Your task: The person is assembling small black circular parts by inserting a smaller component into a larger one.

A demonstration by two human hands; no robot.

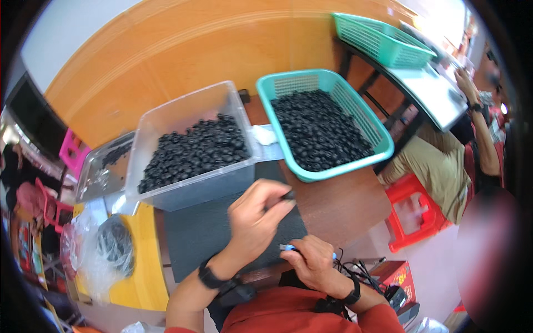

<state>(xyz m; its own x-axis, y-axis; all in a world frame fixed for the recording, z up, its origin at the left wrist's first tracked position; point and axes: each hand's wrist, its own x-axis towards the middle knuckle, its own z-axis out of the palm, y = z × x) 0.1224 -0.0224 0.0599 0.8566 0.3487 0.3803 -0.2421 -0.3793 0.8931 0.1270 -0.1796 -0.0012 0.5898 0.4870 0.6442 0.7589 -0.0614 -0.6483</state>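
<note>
My left hand [252, 222] is raised over the dark mat [214, 236], pinching a small black piece [287, 195] between thumb and fingertips. Closer to my body, my right hand [315, 262] is closed around a slim blue tool [285, 247]. Its short, shiny tip points left, and the fingers hide most of its handle. The tool and the black piece are apart. Beyond my left hand stands a clear plastic bin [191, 188] partly filled with small, rounded black pieces [194, 150]. Right of it, a turquoise basket [333, 173] holds many similar black pieces [322, 130].
A metal tray [91, 177] lies left of the bin. Plastic bags [105, 261] rest on a yellow surface [145, 261]. At right are a red stool [413, 213], a seated person [430, 166], a table with a green basket [383, 41], and cables [363, 275] beside a red box.
</note>
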